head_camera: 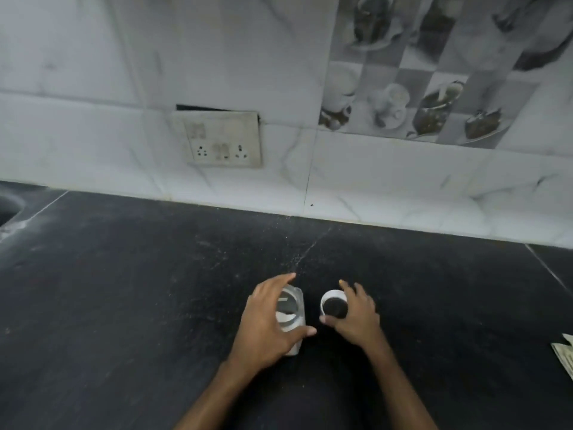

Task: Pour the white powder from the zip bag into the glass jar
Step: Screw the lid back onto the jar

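The left hand (pixel 269 318) wraps the glass jar (pixel 294 308) from its left side, fingers curled over the far rim and thumb across the near side. The clear, square-shouldered jar stands on the black speckled stone counter (pixel 124 305), its mouth open. Just to its right, apart from it, the right hand (pixel 356 315) pinches 1 round white lid (pixel 333 304), dark in the centre, between thumb and fingers. Folded paper (pixel 565 352) lies at the far right edge.

counter (pixel 124 305): black stone | wall (pixel 93 72): white marbled tile | socket panel (pixel 221 139)
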`<state>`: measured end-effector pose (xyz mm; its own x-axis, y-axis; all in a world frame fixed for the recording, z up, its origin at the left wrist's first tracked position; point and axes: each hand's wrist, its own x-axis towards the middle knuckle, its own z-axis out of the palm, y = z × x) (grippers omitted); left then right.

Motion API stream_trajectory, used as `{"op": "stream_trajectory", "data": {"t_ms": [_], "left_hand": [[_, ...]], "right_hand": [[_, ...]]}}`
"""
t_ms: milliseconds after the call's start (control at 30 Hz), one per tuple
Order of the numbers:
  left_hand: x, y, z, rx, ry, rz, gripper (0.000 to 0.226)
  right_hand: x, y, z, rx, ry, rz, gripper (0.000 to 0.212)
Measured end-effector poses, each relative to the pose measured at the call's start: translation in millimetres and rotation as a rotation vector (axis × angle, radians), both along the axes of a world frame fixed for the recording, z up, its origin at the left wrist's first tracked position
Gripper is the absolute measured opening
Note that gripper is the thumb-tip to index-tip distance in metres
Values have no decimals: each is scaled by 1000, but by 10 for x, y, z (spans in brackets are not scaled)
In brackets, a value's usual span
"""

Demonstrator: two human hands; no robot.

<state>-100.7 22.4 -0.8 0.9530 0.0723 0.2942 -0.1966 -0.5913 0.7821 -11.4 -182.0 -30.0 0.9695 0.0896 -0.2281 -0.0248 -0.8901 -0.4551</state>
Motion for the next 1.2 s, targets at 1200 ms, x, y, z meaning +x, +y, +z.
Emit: {"op": "stream_trajectory", "data": {"t_ms": [1200], "left_hand": [[309,249,-398,-355,109,-110,128]], "right_hand": [[-397,844,308,663,-472,197,47]]}}
